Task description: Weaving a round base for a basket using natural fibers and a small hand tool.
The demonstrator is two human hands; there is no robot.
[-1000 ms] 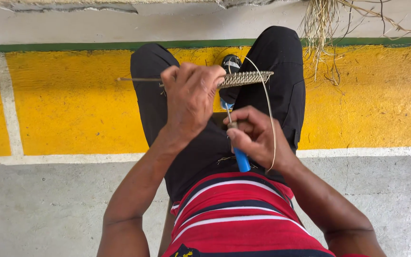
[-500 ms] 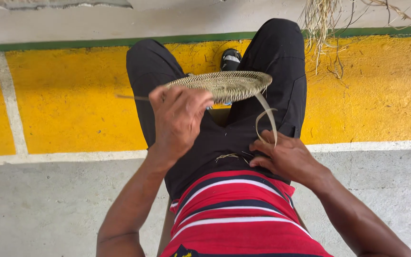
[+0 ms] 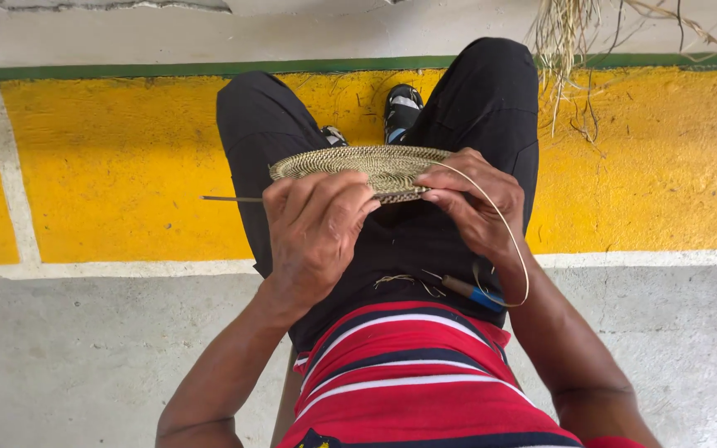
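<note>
Flat round coiled disc of woven tan fibre — being held over the lap; left hand gripping its near rim; right hand pinching the edge, loose pale strand looping beyond those fingers; blue-handled tool lying unheld below them — coil partly built, strand unworked.

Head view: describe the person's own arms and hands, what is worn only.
Both forearms are bare to above the elbow. The left hand and right hand wear no gloves, rings or watch that show. A red sleeve edge shows at the right upper arm, matching the red shirt with white and dark stripes.
</note>
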